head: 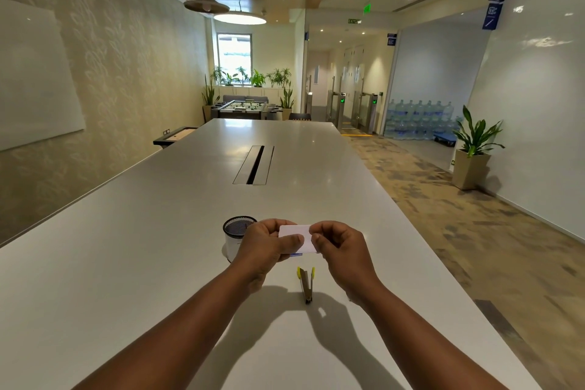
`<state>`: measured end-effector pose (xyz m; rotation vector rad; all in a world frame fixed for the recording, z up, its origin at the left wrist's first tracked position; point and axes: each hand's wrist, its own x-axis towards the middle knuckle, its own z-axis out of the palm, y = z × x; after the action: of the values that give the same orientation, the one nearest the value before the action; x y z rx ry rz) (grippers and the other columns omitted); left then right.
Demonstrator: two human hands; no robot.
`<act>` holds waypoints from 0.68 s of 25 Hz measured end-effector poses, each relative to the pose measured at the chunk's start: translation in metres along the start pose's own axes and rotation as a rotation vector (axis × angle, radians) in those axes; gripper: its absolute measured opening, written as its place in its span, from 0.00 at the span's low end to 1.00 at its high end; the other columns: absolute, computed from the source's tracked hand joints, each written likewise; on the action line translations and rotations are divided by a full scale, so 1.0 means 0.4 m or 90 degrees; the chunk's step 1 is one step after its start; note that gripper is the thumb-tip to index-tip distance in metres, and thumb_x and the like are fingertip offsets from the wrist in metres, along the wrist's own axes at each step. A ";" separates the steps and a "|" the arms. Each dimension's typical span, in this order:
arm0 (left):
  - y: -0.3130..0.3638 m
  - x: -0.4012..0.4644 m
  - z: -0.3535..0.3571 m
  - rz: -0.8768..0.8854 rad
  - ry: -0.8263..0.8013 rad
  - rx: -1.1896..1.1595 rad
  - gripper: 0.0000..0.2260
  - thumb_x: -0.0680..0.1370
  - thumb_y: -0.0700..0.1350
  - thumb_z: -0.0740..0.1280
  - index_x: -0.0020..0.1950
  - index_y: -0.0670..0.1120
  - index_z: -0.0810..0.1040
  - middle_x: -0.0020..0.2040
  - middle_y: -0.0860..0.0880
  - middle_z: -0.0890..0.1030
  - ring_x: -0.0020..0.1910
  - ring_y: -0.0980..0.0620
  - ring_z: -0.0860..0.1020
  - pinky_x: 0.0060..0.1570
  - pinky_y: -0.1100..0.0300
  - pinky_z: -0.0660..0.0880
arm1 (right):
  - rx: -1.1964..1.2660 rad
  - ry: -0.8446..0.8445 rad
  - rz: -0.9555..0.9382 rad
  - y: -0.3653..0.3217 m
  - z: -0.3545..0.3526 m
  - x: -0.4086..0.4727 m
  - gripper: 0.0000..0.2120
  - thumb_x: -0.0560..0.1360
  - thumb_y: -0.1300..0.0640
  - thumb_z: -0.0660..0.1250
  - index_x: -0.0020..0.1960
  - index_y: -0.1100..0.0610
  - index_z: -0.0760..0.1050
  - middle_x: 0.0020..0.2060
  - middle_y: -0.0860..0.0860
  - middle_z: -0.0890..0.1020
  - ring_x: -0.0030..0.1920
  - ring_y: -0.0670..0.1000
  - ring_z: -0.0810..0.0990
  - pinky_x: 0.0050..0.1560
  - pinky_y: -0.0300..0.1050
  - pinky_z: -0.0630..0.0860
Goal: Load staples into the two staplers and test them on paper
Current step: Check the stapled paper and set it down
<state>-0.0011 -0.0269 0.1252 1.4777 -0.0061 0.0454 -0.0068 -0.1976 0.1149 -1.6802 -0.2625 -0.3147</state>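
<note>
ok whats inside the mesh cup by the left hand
The mesh cup shows only dark mesh wall at its open top; nothing sticks out above the rim. The left hand covers its right side, and its bottom is out of sight.

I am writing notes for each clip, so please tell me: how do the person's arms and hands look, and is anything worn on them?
Both forearms are bare up to the bottom edge of the picture; no sleeves show. The left hand and the right hand have no gloves. No watch, bracelet or ring is visible on the parts that show. The fingernails look short and plain.
</note>
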 end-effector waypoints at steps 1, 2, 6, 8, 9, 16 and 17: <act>-0.002 0.002 0.002 -0.003 0.002 -0.003 0.11 0.74 0.36 0.76 0.55 0.42 0.83 0.48 0.43 0.86 0.38 0.54 0.84 0.36 0.65 0.78 | -0.006 -0.002 -0.006 0.000 -0.002 0.000 0.12 0.78 0.65 0.68 0.46 0.49 0.84 0.42 0.43 0.87 0.44 0.43 0.84 0.43 0.33 0.78; -0.005 0.003 0.003 -0.009 0.003 -0.007 0.11 0.74 0.37 0.76 0.55 0.43 0.83 0.48 0.43 0.86 0.38 0.53 0.83 0.36 0.65 0.78 | -0.013 -0.003 -0.011 0.000 -0.003 -0.001 0.13 0.78 0.65 0.68 0.46 0.48 0.84 0.42 0.43 0.87 0.45 0.43 0.85 0.43 0.33 0.78; -0.022 0.010 0.016 -0.036 0.019 -0.034 0.06 0.76 0.40 0.74 0.53 0.44 0.84 0.47 0.45 0.86 0.42 0.50 0.82 0.37 0.61 0.78 | -0.044 -0.001 -0.016 0.005 -0.006 0.001 0.13 0.78 0.64 0.69 0.46 0.46 0.84 0.42 0.42 0.86 0.45 0.44 0.84 0.46 0.36 0.81; -0.025 0.011 0.017 -0.040 0.022 -0.044 0.04 0.77 0.41 0.74 0.51 0.45 0.84 0.45 0.46 0.86 0.43 0.50 0.83 0.37 0.61 0.78 | -0.048 -0.004 -0.018 0.009 -0.007 0.000 0.13 0.78 0.64 0.69 0.45 0.46 0.84 0.42 0.42 0.86 0.44 0.44 0.84 0.46 0.36 0.81; -0.025 0.010 0.015 -0.035 0.006 -0.047 0.05 0.76 0.41 0.75 0.51 0.45 0.84 0.45 0.46 0.86 0.43 0.51 0.83 0.38 0.61 0.78 | -0.045 -0.004 -0.017 0.010 -0.008 -0.001 0.13 0.78 0.64 0.69 0.46 0.46 0.84 0.42 0.42 0.86 0.44 0.44 0.84 0.46 0.36 0.81; -0.029 0.012 0.014 0.002 -0.055 0.002 0.16 0.71 0.32 0.77 0.55 0.45 0.82 0.51 0.43 0.86 0.51 0.45 0.84 0.47 0.57 0.82 | -0.038 0.024 -0.012 0.018 -0.010 0.001 0.13 0.78 0.65 0.69 0.45 0.47 0.84 0.42 0.42 0.87 0.46 0.43 0.85 0.45 0.35 0.80; -0.030 0.013 0.015 0.000 -0.047 -0.006 0.15 0.71 0.33 0.77 0.55 0.45 0.82 0.51 0.42 0.86 0.50 0.44 0.84 0.48 0.56 0.82 | -0.040 0.023 -0.013 0.018 -0.010 0.000 0.13 0.78 0.64 0.69 0.45 0.47 0.84 0.42 0.42 0.86 0.46 0.43 0.85 0.45 0.35 0.80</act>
<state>0.0047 -0.0336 0.1141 1.4700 -0.0656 -0.0086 -0.0044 -0.2026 0.1088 -1.7325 -0.2455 -0.3705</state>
